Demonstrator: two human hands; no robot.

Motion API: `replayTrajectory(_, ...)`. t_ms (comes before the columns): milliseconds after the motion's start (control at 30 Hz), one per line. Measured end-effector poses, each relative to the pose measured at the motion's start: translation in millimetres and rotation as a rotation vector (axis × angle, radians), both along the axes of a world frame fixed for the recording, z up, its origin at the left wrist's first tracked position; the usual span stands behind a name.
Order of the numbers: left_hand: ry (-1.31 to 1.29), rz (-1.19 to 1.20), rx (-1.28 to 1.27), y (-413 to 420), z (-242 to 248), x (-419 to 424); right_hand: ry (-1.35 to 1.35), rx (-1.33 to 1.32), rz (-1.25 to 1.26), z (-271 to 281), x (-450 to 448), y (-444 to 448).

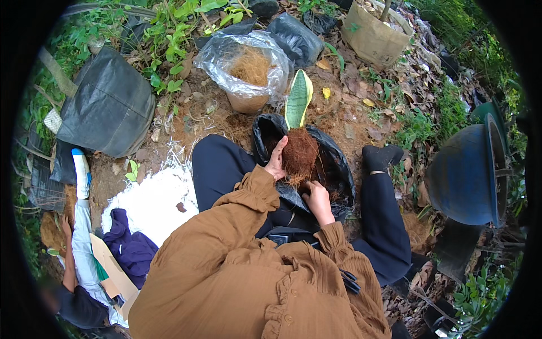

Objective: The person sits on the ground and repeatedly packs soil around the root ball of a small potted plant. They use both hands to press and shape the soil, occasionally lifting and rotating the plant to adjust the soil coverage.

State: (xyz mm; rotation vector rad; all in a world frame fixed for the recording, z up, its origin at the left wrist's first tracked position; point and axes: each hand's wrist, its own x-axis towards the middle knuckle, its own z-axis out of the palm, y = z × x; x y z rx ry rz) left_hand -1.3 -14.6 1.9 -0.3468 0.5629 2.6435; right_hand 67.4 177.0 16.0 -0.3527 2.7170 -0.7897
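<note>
A ball of brown coconut fibre (300,154) with a variegated snake plant leaf (299,99) standing up from it is in front of me. My left hand (277,160) holds the ball by its left side, thumb up. Below the ball's lower right edge is my right hand (317,199), its fingers bent at the loose fibres; whether they pinch any is hidden. Under and around both hands lies a wide-mouthed black plastic bag (345,169) with dark material inside. Beyond it stands a clear plastic bag (216,63) holding loose coconut fibre (253,68).
A large black grow bag (108,104) stands at the left, near a white woven sheet (148,203) and purple cloth (131,250). Another person (80,305) sits at the lower left. A blue pot (463,171) is at the right; a beige planter (374,36) stands at the back.
</note>
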Motion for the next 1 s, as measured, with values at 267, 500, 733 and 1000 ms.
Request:
replayTrajectory(267,0.028,-0.005,-0.067,-3.3,9.5,2.9,-0.371,-0.989,-0.606,50.1,-38.0,1.8)
replayTrajectory(500,0.063,-0.002,-0.02,2.6,11.5,4.1,0.369,-0.498,-0.16,90.2,-31.3,-34.5)
replayTrajectory(733,-0.077,0.051,-0.023,4.9,7.3,1.6,0.386,-0.298,-0.027,80.2,-12.3,-48.9)
replayTrajectory(1000,-0.024,-0.024,0.104,9.0,10.0,6.3,0.382,-0.595,-0.1,54.0,-37.9,-39.2)
